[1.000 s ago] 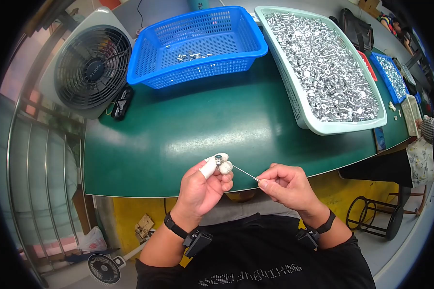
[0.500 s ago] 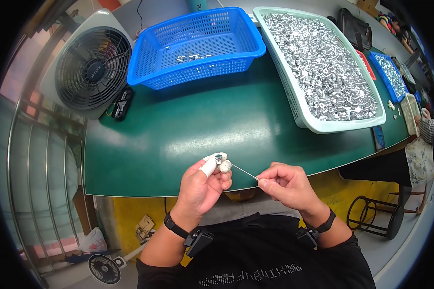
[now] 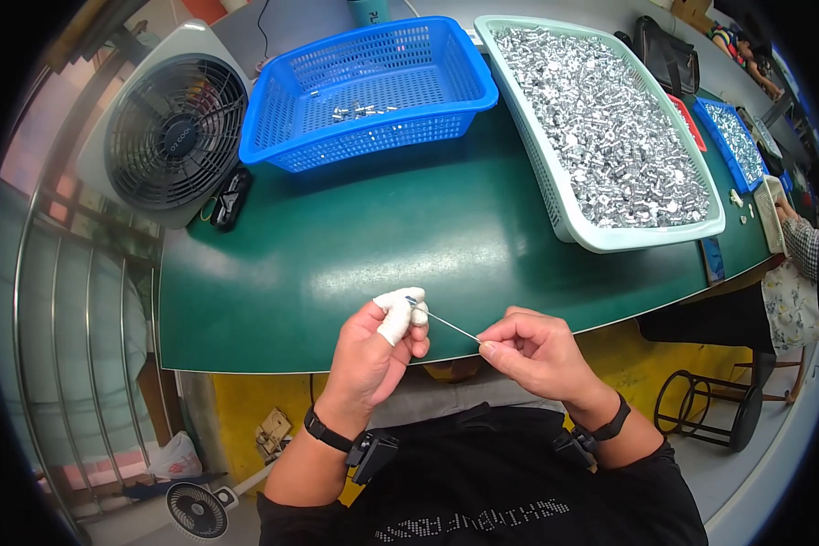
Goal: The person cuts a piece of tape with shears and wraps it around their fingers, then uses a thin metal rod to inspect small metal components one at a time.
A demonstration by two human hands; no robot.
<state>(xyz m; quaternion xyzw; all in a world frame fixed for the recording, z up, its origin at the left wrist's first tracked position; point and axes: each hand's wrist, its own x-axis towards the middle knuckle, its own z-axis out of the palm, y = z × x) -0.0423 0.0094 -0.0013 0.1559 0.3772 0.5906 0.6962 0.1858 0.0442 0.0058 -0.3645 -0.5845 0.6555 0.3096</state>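
My left hand, its thumb and fingertips wrapped in white coverings, pinches a small shiny metal part over the table's front edge. Most of that part is hidden by the fingers. Between thumb and fingers of my right hand is a thin metal rod. The rod slants up and left toward the metal part; whether its tip touches the part cannot be made out. Beyond my hands, a blue basket has several small metal pieces on its floor. A pale green basket is heaped with similar metal parts.
Green table in front of me. At the left stand a box fan and a small black object. Far right are a blue tray of parts and another person's hand. A black stool stands on the floor.
The wrapped left fingers have closed further over the small metal part, which shows less now. My right hand and the rod have shifted slightly left.
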